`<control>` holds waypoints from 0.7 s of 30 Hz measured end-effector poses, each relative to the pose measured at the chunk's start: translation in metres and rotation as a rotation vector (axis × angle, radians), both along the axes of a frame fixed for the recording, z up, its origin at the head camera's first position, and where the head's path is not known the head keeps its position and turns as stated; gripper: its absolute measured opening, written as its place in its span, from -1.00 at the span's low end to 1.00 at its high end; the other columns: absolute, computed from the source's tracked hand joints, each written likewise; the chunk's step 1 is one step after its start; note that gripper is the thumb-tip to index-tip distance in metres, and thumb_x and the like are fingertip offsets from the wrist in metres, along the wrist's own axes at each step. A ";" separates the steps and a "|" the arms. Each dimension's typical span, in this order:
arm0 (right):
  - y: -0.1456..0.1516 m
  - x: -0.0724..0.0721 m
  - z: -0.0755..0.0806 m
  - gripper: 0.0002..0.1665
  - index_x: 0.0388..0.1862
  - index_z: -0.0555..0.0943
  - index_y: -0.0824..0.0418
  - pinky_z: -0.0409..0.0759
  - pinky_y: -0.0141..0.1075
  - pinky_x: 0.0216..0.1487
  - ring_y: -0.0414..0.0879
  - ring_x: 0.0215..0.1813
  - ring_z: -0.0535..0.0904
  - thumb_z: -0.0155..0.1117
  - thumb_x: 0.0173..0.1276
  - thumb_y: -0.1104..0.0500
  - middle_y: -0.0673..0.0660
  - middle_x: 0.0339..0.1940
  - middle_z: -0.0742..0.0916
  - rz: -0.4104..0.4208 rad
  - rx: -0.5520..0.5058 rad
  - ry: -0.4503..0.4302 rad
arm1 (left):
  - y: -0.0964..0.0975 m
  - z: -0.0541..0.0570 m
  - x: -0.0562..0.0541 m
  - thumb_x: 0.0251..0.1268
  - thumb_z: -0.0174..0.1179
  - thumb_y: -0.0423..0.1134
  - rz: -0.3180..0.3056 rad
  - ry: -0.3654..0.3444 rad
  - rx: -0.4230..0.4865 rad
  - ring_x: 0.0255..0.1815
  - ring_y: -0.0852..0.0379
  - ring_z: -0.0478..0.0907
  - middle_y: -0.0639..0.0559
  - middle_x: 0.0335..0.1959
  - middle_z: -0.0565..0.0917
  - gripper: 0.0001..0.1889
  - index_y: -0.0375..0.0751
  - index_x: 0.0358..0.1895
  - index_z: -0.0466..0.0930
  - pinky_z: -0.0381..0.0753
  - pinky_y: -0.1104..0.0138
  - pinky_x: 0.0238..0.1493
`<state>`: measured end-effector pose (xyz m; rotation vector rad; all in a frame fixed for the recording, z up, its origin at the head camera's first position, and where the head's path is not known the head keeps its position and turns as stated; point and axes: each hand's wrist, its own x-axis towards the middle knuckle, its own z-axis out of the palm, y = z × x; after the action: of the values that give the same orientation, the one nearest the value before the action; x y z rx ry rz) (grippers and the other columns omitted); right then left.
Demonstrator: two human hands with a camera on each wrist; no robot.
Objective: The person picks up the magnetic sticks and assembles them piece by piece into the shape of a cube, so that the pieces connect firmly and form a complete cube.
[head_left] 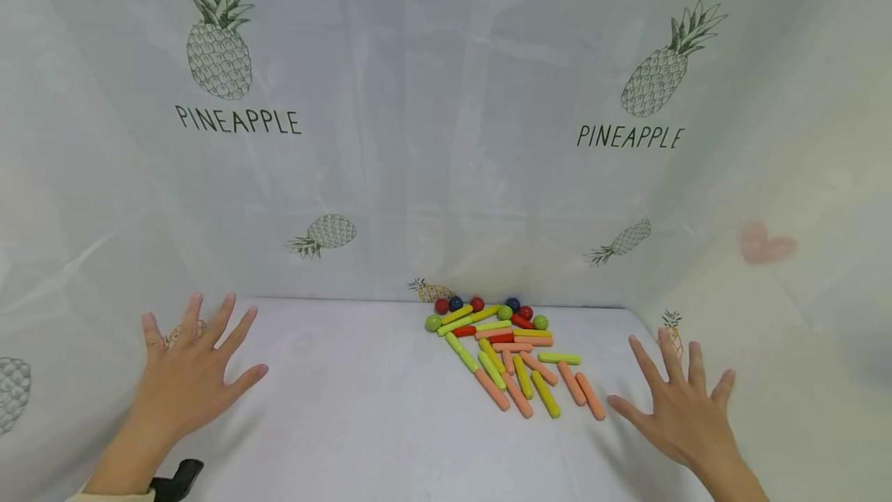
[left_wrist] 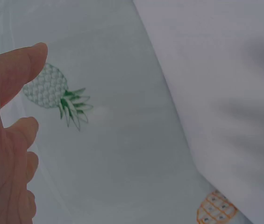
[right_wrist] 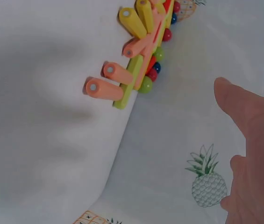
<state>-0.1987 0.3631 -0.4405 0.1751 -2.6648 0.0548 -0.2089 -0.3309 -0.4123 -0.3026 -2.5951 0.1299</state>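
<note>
My left hand (head_left: 188,378) hovers over the left of the white table with its fingers spread, holding nothing. On the other side my right hand (head_left: 686,413) is also held spread above the table and holds nothing. Nearest to its thumb lies an orange stick (head_left: 590,396), part of a loose pile of short sticks in orange, yellow, lime and red. Small grey discs show in the ends of several sticks, such as the yellow stick (right_wrist: 132,22). Behind the sticks are small balls: a green ball (head_left: 433,322), a red ball (head_left: 442,306) and a dark blue ball (head_left: 512,304), among others.
A pale curtain (head_left: 446,138) printed with pineapples hangs behind the white table (head_left: 334,409) and along both sides. The balls lie close to the table's back edge. A black strap (head_left: 183,479) is at my left wrist.
</note>
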 end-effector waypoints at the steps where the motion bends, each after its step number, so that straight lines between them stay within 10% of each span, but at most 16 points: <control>1: -0.001 -0.001 0.001 0.28 0.79 -0.01 -0.14 -0.36 0.80 0.27 0.68 0.63 -0.12 0.34 0.28 -0.52 0.29 0.79 -0.05 0.002 0.002 0.003 | 0.004 0.002 -0.003 0.35 0.18 0.47 -0.006 0.001 -0.004 0.76 -0.29 -0.46 -0.13 0.77 0.00 0.03 0.19 0.76 -0.04 -0.76 -0.45 0.42; 8: -0.009 -0.010 0.004 0.26 0.79 0.01 -0.14 -0.31 0.80 0.28 0.57 0.69 -0.22 0.34 0.29 -0.52 0.32 0.77 0.05 0.031 0.000 0.001 | 0.030 0.012 -0.025 0.32 0.21 0.46 -0.052 0.018 -0.018 0.75 -0.37 -0.28 -0.20 0.71 0.17 -0.06 0.02 0.65 0.31 -0.68 -0.48 0.45; 21: -0.037 -0.032 0.012 0.17 0.74 0.17 -0.09 -0.04 0.74 0.32 0.54 0.60 0.11 0.46 0.28 -0.38 0.37 0.69 0.24 0.111 -0.071 -0.006 | 0.068 0.011 -0.067 0.40 0.20 0.39 -0.144 -0.062 0.025 0.72 -0.43 -0.10 -0.20 0.72 0.14 -0.08 0.00 0.69 0.23 -0.61 -0.53 0.44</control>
<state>-0.2310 0.3259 -0.4285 0.2993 -2.6523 0.1857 -0.2758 -0.2629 -0.4012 -0.4893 -2.6231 0.0376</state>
